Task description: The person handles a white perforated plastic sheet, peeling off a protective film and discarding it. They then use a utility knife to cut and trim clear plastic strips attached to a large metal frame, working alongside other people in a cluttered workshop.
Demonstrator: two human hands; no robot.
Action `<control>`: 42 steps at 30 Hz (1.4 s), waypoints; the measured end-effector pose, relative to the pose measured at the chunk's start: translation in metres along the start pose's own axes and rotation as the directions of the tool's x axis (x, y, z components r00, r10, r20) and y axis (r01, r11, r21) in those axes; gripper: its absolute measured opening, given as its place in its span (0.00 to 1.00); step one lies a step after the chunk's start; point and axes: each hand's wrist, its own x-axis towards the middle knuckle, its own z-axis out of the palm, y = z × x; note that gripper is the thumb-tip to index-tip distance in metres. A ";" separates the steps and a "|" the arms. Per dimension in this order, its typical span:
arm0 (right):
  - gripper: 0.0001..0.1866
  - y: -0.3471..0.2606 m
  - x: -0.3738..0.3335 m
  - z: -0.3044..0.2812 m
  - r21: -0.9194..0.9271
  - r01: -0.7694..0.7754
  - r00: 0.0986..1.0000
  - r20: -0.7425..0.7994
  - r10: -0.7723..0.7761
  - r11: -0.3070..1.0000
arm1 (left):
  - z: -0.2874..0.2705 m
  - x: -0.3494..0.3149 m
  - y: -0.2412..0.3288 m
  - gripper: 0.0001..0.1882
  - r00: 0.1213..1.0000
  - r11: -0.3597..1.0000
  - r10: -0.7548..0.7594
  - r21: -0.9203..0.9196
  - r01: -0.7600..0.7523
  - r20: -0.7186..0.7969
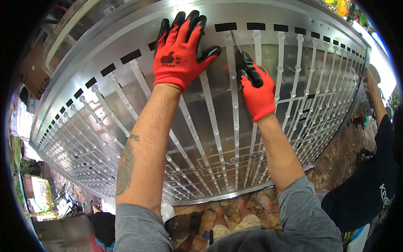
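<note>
A wide, shallow metal panel (218, 98) fills the view, crossed by rows of translucent LED strips (235, 111) with clear lens beads. My left hand (178, 59), in a red glove with black-coated fingers, lies flat with fingers spread on its far metal border. To the right, my right hand (257, 86) in a matching glove is closed around a black-handled tool with a thin metal shaft (237, 43), which looks like a screwdriver. The shaft's tip is by the far end of one strip, beside a black rectangular patch (225, 27). Fingers hide most of the handle.
Similar black patches line the far border. At right stands a person in a dark shirt (361, 191), one arm stretched to the panel's edge. Another person (103, 229) is at lower left. Cardboard (35, 69) stands at far left, and brown ground (342, 157) shows beyond the panel.
</note>
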 end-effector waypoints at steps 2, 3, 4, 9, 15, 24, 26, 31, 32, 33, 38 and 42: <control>0.16 0.000 0.001 -0.002 -0.028 0.045 0.999 0.007 -0.045 0.999 | 0.004 -0.001 0.000 0.39 1.000 1.000 0.001 -0.017 -0.001 -0.018; 0.16 -0.002 0.003 -0.002 -0.036 0.070 0.998 0.009 -0.069 0.997 | 0.004 0.000 -0.001 0.40 1.000 1.000 0.005 -0.020 -0.006 -0.028; 0.16 0.000 0.003 -0.001 -0.064 0.096 0.995 0.000 -0.096 0.993 | 0.004 0.000 -0.002 0.40 1.000 1.000 0.003 -0.023 -0.004 -0.028; 0.15 0.004 0.003 0.004 -0.143 0.165 0.985 -0.032 -0.171 0.976 | 0.002 0.001 -0.001 0.41 0.999 0.999 0.013 -0.032 -0.014 -0.044; 0.15 0.008 0.004 0.006 -0.109 0.140 0.990 -0.017 -0.143 0.984 | 0.002 0.001 0.000 0.41 0.998 0.999 0.022 -0.032 -0.024 -0.051; 0.13 0.001 0.002 0.011 -0.163 0.196 0.976 -0.064 -0.208 0.967 | 0.001 0.001 -0.002 0.42 0.999 1.000 0.022 -0.016 -0.022 -0.043; 0.14 -0.002 0.002 0.013 -0.157 0.199 0.974 -0.080 -0.213 0.967 | 0.002 0.000 -0.002 0.43 0.999 1.000 0.017 -0.018 -0.017 -0.031; 0.16 0.004 0.004 0.015 -0.084 0.179 0.974 -0.123 -0.188 0.980 | 0.003 0.000 0.001 0.44 1.000 1.000 0.017 -0.018 -0.017 -0.026; 0.17 0.003 0.002 0.016 -0.097 0.175 0.976 -0.111 -0.186 0.980 | 0.003 -0.002 -0.002 0.44 1.000 1.000 0.017 -0.012 -0.017 -0.019; 0.17 0.000 0.001 0.017 -0.112 0.176 0.977 -0.103 -0.187 0.978 | 0.002 0.000 -0.003 0.44 1.000 1.000 0.020 -0.009 -0.020 -0.017; 0.19 0.012 0.008 0.018 -0.033 0.116 0.986 -0.114 -0.119 0.993 | 0.000 0.001 0.002 0.43 1.000 1.000 -0.005 -0.022 0.005 0.011; 0.19 -0.006 0.018 0.016 -0.142 0.189 0.977 -0.068 -0.200 0.972 | 0.001 -0.001 0.001 0.44 1.000 1.000 -0.002 -0.017 0.002 0.025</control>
